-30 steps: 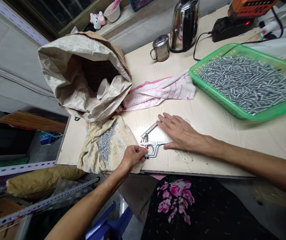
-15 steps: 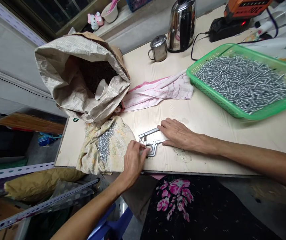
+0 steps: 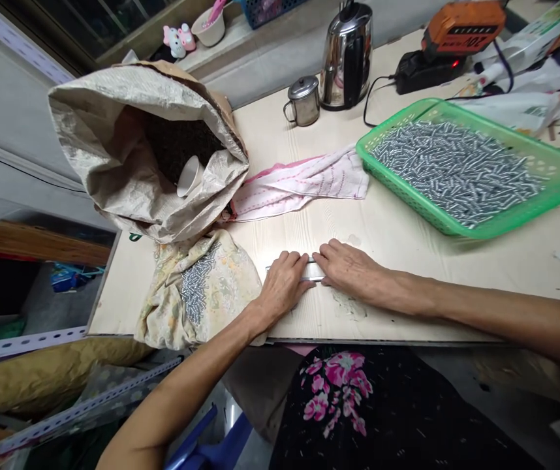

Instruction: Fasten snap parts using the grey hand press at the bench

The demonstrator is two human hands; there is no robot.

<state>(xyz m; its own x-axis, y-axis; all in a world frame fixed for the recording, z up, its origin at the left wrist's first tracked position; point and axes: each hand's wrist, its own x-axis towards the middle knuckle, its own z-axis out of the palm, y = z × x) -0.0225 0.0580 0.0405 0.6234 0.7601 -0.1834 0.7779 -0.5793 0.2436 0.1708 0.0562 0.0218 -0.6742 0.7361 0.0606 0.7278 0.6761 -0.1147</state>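
A silver metal hand press tool point(image 3: 312, 271) lies near the front edge of the pale wooden table point(image 3: 407, 228). Only a short strip of it shows between my hands. My left hand point(image 3: 282, 284) lies curled over its head end, fingers together and pressing down. My right hand point(image 3: 351, 267) is closed over its handles, fingers bent and together. Just left of my left hand, a floral cloth point(image 3: 202, 290) holds a heap of small silver metal pins point(image 3: 192, 286).
A green basket point(image 3: 549, 209) full of silver pins stands at the right. An open woven sack point(image 3: 113, 163) with a white cup point(image 3: 188, 177) stands at the left. A pink-white towel point(image 3: 304, 183), a steel mug point(image 3: 303, 101), a kettle point(image 3: 346, 55) and an orange charger point(image 3: 461, 29) lie behind.
The tool's handles have come together under my right hand. My left hand moved from pinching at the tool's jaw to lying over its head. The view has shifted slightly.
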